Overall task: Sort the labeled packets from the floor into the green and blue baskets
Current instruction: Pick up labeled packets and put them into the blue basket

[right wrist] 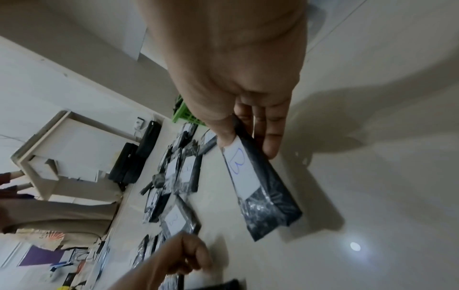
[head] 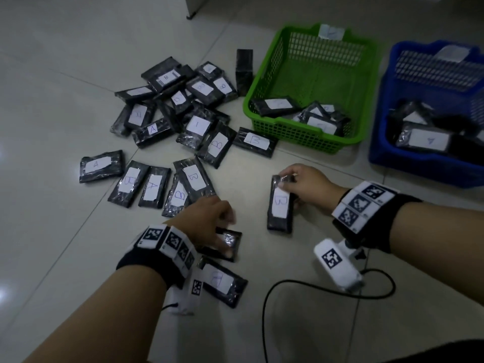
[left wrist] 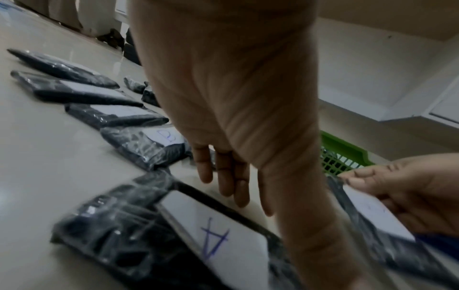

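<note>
Black plastic-wrapped packets with white A or B labels lie scattered on the tiled floor [head: 65, 74], most of them in a pile [head: 183, 113]. My right hand [head: 285, 182] pinches the top end of a B packet [head: 280, 205], thumb on its label [right wrist: 238, 166]. The packet's lower end hangs close above the floor. My left hand [head: 225, 239] reaches down with straight fingers [left wrist: 223, 176] onto a packet [head: 230, 243] near me. An A packet [left wrist: 213, 235] lies just below that wrist. The green basket [head: 288, 125] and blue basket [head: 419, 166] at the right each hold several packets.
A black cable [head: 288, 284] loops over the floor in front of me. One packet stands upright [head: 245, 69] beside the green basket's left wall. A row of A and B packets [head: 152, 184] lies left of my left hand. White furniture [head: 193, 6] stands at the far edge.
</note>
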Demonstrator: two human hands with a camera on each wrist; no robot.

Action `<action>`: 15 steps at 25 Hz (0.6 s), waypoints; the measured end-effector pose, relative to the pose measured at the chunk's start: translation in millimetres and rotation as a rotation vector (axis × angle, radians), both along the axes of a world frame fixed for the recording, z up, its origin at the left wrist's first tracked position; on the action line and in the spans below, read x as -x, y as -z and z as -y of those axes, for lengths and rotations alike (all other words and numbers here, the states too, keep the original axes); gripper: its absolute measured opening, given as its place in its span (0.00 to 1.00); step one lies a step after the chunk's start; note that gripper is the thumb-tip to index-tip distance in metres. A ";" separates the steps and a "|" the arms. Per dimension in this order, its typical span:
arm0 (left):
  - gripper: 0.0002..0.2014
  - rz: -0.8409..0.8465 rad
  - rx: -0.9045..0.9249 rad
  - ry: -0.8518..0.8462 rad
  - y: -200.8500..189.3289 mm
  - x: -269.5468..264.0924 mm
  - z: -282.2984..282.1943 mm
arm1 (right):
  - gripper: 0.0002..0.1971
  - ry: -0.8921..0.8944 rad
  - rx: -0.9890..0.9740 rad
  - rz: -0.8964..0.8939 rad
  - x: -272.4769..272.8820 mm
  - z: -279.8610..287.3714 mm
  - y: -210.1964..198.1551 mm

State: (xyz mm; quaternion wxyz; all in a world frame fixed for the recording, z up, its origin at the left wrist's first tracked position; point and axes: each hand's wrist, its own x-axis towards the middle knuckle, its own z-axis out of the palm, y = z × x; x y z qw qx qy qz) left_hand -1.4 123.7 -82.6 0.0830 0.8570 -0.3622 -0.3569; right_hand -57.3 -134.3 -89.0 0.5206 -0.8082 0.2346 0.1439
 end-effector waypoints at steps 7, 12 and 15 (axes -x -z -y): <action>0.21 0.005 0.029 -0.282 0.0 3.3 3.4 | 0.08 0.132 -0.195 0.032 -8.0 0.2 -4.8; 0.13 -0.226 0.467 -0.840 -19.0 -16.6 48.5 | 0.12 0.199 -0.167 0.143 -19.0 11.8 -20.8; 0.11 -0.308 0.627 -0.939 -27.0 -25.7 79.8 | 0.11 0.282 -0.161 0.220 -18.5 28.7 -28.8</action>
